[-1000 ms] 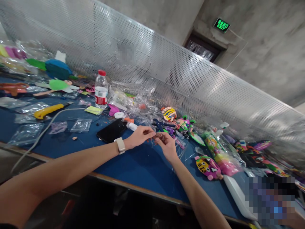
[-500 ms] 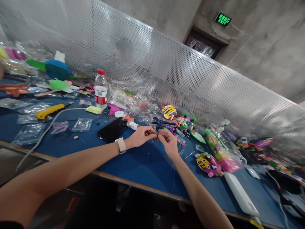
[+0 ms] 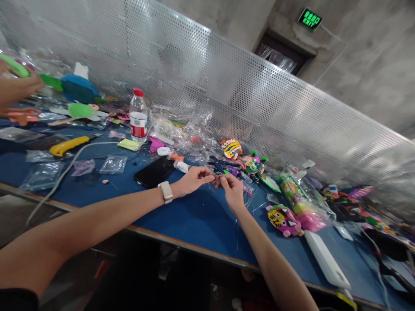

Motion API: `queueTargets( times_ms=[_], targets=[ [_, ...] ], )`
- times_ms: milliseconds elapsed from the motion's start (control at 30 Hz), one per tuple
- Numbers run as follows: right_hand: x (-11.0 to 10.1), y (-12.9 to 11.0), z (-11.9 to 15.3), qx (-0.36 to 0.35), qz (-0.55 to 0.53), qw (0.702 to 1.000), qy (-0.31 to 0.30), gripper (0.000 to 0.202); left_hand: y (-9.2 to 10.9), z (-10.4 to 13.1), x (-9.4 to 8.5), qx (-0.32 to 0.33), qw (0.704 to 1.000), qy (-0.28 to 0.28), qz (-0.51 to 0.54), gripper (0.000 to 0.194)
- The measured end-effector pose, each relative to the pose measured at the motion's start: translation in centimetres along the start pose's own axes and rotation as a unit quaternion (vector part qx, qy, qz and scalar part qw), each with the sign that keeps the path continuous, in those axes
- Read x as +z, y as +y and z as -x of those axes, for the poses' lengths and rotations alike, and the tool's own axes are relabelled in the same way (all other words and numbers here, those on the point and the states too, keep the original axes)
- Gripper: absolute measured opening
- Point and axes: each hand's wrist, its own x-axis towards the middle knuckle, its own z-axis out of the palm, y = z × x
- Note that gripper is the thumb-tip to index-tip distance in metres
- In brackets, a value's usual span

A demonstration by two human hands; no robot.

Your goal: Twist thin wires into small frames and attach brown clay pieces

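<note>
My left hand (image 3: 194,180) and my right hand (image 3: 232,190) meet over the blue table (image 3: 194,220), fingertips pinched on either side of a small brown piece (image 3: 217,180). It looks like a soft lump, but the fingers cover much of it and I cannot make out its exact kind. Just behind the hands lies a pair of dark blue pliers (image 3: 220,164). A black phone (image 3: 154,172) rests to the left of my left hand, near a small white object (image 3: 181,166).
Left of centre stand a red-capped bottle (image 3: 138,116) and a yellow utility knife (image 3: 69,145). A pink-and-yellow clay animal face (image 3: 284,220) and a white power strip (image 3: 327,259) lie right. Another person's hand (image 3: 17,86) holds something green. A perforated metal screen (image 3: 194,65) runs behind.
Another person's hand with a green object has come in at the far left. My fingers have shifted slightly around the brown piece, and the view has tilted a little.
</note>
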Motion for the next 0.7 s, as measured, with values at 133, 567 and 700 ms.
queueTargets(
  times_ms=[133, 567, 700],
  targets=[
    [0.1, -0.3, 0.2, 0.010, -0.001, 1.000, 0.014, 0.049, 0.0, 0.0, 0.1, -0.008, 1.000, -0.006, 0.021, 0.043],
    [0.3, -1.3, 0.4, -0.009, 0.016, 1.000, 0.001, 0.050, -0.5, 0.2, 0.2, -0.040, 0.996, 0.013, 0.082, 0.037],
    [0.4, -1.2, 0.5, -0.015, 0.024, 1.000, -0.004, 0.049, -0.3, 0.2, 0.2, -0.057, 0.995, 0.009, 0.084, 0.035]
  ],
)
